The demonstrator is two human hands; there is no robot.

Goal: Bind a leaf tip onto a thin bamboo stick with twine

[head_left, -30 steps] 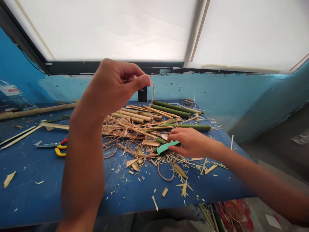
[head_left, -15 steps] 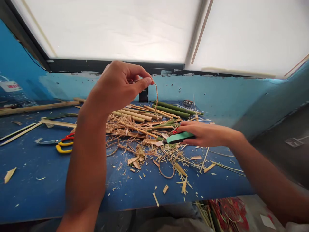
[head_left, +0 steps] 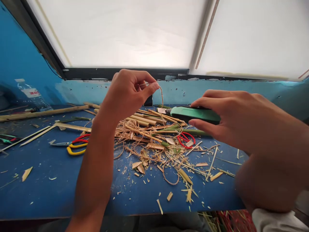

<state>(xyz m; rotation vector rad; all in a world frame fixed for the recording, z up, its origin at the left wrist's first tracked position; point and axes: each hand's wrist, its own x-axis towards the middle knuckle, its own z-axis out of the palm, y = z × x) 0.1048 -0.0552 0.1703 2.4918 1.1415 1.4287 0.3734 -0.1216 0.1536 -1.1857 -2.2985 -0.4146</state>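
My left hand (head_left: 134,88) is raised over the middle of the blue table, thumb and forefinger pinched on a thin brown twine (head_left: 162,96) that hangs down toward the pile. To its right my right hand (head_left: 224,109) grips a green and black cutter knife (head_left: 194,114), its blade end pointing left, close beside the hanging twine. Below lies a tangle of twine (head_left: 125,129) among bamboo pieces (head_left: 145,121), with shavings (head_left: 169,156) in front. Red-handled scissors (head_left: 186,140) lie at the right of the pile.
Red and yellow handled scissors (head_left: 77,145) lie left of my left forearm. A long bamboo pole (head_left: 48,112) and a plastic bottle (head_left: 33,95) are at the back left. A dark phone-like object (head_left: 148,101) stands against the wall.
My right hand has lifted the knife from the pile up to beside the twine, uncovering the red-handled scissors. My left hand still pinches the twine. The view has shifted slightly.
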